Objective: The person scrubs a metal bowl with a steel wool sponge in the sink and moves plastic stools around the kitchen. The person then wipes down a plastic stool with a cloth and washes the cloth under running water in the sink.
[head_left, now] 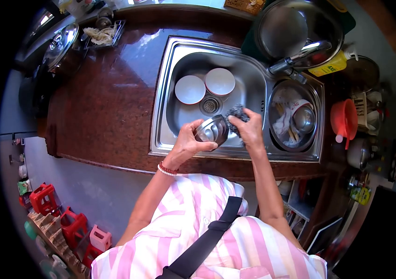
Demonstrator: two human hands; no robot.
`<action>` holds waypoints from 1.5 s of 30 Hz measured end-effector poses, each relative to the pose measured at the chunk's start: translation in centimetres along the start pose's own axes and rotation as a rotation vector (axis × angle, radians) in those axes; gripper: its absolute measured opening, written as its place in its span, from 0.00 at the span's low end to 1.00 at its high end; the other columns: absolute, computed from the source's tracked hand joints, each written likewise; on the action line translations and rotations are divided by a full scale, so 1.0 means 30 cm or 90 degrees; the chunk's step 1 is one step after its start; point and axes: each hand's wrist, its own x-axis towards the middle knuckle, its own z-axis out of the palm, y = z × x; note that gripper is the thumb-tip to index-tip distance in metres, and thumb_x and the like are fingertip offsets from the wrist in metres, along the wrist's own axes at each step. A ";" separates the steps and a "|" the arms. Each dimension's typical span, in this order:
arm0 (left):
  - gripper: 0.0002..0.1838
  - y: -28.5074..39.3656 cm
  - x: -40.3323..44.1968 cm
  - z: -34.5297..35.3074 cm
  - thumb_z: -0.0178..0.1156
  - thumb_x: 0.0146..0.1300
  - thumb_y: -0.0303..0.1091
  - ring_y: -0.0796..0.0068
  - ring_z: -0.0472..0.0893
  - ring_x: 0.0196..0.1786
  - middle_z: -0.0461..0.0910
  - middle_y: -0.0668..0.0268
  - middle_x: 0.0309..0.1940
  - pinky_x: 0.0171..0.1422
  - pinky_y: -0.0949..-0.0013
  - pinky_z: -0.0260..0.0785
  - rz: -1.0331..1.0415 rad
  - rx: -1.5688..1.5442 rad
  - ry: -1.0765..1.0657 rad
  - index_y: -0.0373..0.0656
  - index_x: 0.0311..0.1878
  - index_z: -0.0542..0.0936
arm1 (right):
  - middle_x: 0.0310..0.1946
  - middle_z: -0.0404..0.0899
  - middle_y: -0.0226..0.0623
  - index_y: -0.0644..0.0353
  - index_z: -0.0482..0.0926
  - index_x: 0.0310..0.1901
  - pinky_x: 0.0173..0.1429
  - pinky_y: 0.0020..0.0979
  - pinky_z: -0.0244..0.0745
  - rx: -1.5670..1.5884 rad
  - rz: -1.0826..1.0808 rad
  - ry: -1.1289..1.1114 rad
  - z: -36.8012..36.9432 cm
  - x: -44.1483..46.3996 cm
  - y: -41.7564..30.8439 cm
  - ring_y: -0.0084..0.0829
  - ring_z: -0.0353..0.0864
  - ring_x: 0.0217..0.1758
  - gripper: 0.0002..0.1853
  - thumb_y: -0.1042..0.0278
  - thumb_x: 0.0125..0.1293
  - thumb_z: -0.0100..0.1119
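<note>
Over the near part of the steel sink (pixel 178 122), my left hand (pixel 190 141) grips a small shiny metal bowl (pixel 213 130), fingers and thumb around its edge. Just to the right, my right hand (pixel 251 130) is closed on a dark grey scouring pad (pixel 236 115), held close beside the bowl; whether the two touch I cannot tell. Two white bowls with reddish rims, one on the left (pixel 190 89) and one on the right (pixel 220 82), sit on the sink floor behind the drain (pixel 211 105).
Right of the sink, a round metal basin (pixel 277 136) holds a ladle (pixel 304 119) and other dishes. The faucet (pixel 295 59) reaches in from the back right, near a yellow soap bottle (pixel 330 65). A red plastic dipper (pixel 343 118) stands farther right. Brown counter (pixel 109 102) extends left.
</note>
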 end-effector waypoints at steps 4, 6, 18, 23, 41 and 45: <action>0.21 0.000 0.008 -0.018 0.72 0.40 0.31 0.82 0.77 0.34 0.79 0.69 0.31 0.43 0.79 0.69 -0.008 0.004 -0.029 0.38 0.40 0.79 | 0.26 0.81 0.32 0.69 0.80 0.33 0.34 0.22 0.73 0.143 0.024 0.015 -0.025 -0.036 -0.061 0.18 0.76 0.27 0.08 0.76 0.52 0.63; 0.21 0.000 0.012 -0.017 0.73 0.39 0.32 0.82 0.77 0.35 0.79 0.69 0.31 0.44 0.79 0.69 0.000 -0.007 -0.033 0.39 0.39 0.79 | 0.26 0.80 0.32 0.69 0.80 0.33 0.34 0.22 0.73 0.156 0.021 0.028 -0.036 -0.042 -0.070 0.18 0.76 0.27 0.07 0.75 0.52 0.64; 0.18 0.000 0.016 -0.025 0.73 0.39 0.32 0.87 0.72 0.30 0.76 0.73 0.27 0.35 0.80 0.65 -0.002 0.016 -0.027 0.41 0.36 0.78 | 0.27 0.82 0.41 0.68 0.80 0.34 0.35 0.31 0.74 -0.060 -0.077 -0.006 -0.014 -0.138 -0.163 0.31 0.82 0.29 0.12 0.72 0.49 0.66; 0.16 -0.027 0.029 -0.003 0.68 0.38 0.30 0.85 0.68 0.27 0.74 0.72 0.24 0.31 0.77 0.63 0.074 0.167 -0.009 0.36 0.32 0.76 | 0.31 0.79 0.46 0.67 0.78 0.33 0.42 0.42 0.72 -0.316 -0.168 0.015 0.049 -0.116 -0.180 0.49 0.78 0.36 0.13 0.71 0.43 0.64; 0.16 -0.020 0.021 0.009 0.68 0.37 0.31 0.86 0.67 0.26 0.72 0.73 0.21 0.29 0.77 0.63 0.036 0.148 0.063 0.36 0.30 0.75 | 0.30 0.78 0.49 0.68 0.78 0.34 0.42 0.45 0.70 -0.295 -0.182 0.022 0.099 -0.122 -0.149 0.50 0.78 0.37 0.13 0.72 0.44 0.62; 0.16 -0.020 0.021 0.004 0.68 0.37 0.31 0.86 0.67 0.26 0.72 0.73 0.21 0.30 0.77 0.63 0.065 0.175 0.049 0.36 0.30 0.76 | 0.31 0.78 0.49 0.68 0.78 0.35 0.44 0.44 0.70 -0.283 -0.202 0.061 0.094 -0.087 -0.140 0.50 0.78 0.38 0.14 0.72 0.44 0.62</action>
